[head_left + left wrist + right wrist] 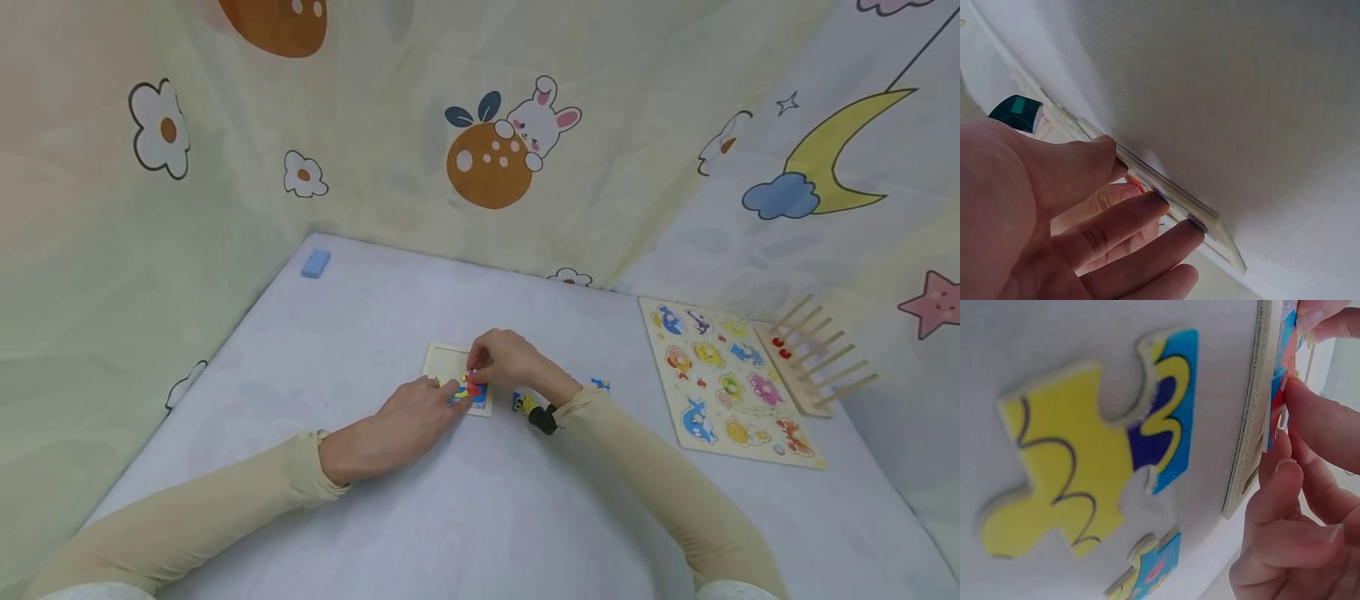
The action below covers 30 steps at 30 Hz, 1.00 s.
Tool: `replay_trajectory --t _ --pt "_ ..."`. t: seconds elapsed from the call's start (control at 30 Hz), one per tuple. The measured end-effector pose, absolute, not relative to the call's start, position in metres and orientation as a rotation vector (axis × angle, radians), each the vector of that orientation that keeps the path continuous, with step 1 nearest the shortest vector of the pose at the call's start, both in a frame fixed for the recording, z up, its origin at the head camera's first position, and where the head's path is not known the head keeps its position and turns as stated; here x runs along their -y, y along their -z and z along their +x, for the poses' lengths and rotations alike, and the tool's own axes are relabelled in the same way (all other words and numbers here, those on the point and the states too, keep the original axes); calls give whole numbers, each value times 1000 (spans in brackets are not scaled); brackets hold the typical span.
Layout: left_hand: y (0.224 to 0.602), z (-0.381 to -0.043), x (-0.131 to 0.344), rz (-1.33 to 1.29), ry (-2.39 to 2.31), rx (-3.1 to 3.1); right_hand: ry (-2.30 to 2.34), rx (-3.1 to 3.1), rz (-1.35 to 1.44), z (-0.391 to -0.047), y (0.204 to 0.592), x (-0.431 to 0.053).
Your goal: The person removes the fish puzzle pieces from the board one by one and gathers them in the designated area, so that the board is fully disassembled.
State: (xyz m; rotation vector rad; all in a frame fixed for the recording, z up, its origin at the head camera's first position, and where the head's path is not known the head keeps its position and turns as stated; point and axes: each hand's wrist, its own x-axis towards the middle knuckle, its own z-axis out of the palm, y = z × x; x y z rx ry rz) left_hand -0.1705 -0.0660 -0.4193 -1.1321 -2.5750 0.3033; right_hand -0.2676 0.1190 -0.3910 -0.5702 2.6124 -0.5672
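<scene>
A small wooden jigsaw board lies mid-table, with colourful pieces set in its near part. My left hand reaches over its near left side. In the left wrist view, the thumb is at the board's edge and the outstretched fingertips rest on the pieces. My right hand pinches a red and blue jigsaw piece between thumb and fingers, over the board's right side. Right of the board lies a yellow piece with a blue and purple edge. Another blue piece lies farther right, beyond the right wrist.
A large animal peg puzzle lies on the right of the table. Beside it is a wooden rack with several upright dowels. A light blue block sits at the back left corner. Printed fabric walls surround the table.
</scene>
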Motion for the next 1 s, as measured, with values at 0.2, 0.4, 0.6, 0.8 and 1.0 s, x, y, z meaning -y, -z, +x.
replay_trajectory --t 0.2,0.4,0.6,0.8,1.0 --pt "419 -170 66 -1134 -324 2578 586 -2618 -539 -267 390 -119" --pt "420 -171 66 -1133 -294 2596 603 -2625 -522 -268 389 -120" --pt "421 -170 67 -1129 -308 2593 612 -2615 -522 -268 388 -120" --pt "423 -170 66 -1119 -310 2570 608 -2613 -541 -267 387 -122" --pt "422 -170 66 -1119 -326 2593 655 -2605 -539 -266 383 -125"
